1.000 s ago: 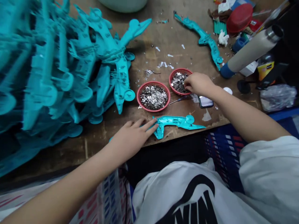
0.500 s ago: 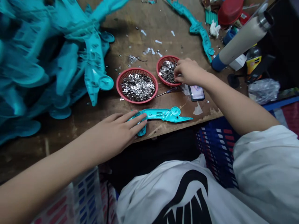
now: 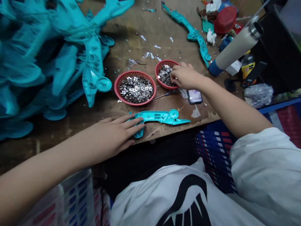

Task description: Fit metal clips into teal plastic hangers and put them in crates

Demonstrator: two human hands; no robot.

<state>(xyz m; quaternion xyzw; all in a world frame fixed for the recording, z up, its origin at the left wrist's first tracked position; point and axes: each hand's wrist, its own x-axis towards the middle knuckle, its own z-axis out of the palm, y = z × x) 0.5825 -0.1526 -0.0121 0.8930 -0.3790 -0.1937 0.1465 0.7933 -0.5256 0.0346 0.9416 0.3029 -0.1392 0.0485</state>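
1. Right hand [image 3: 185,77]: fingers curl narrowly into a small round red plastic basket [image 3: 156,72], among shiny silver metal flakes [image 3: 166,75]; whether they pinch any, I cannot tell.
2. Left hand [image 3: 110,135]: fingers spread wide on a flat turquoise moulded plastic piece [image 3: 160,117], below that basket.
3. A larger round red basket [image 3: 115,89] sits just left of it.

Nike swoosh [image 3: 188,185] in black on the chest of a white T-shirt [image 3: 145,201], above black block letters cut off by the lower frame edge and unreadable. Yellow label on a small bottle [image 3: 246,70], its print too small to read.
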